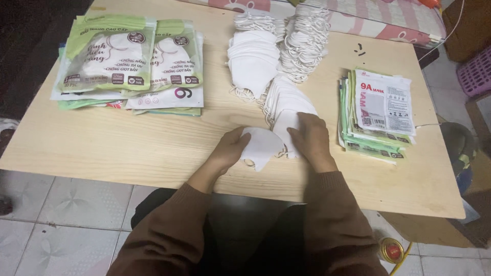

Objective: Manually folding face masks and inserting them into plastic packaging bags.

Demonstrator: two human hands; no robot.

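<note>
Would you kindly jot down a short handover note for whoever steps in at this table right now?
Left hand: holds one white face mask by its left edge, flat on the wooden table.
Right hand: rests on the near end of a fanned pile of white masks.
Further back: more stacked white masks and a heap showing mostly ear loops.
Left side: filled green and white pouches, stacked.
Right side: a pile of flat pouches.
Done: several pouches look filled.
Left: many loose masks are still unpacked.
</note>
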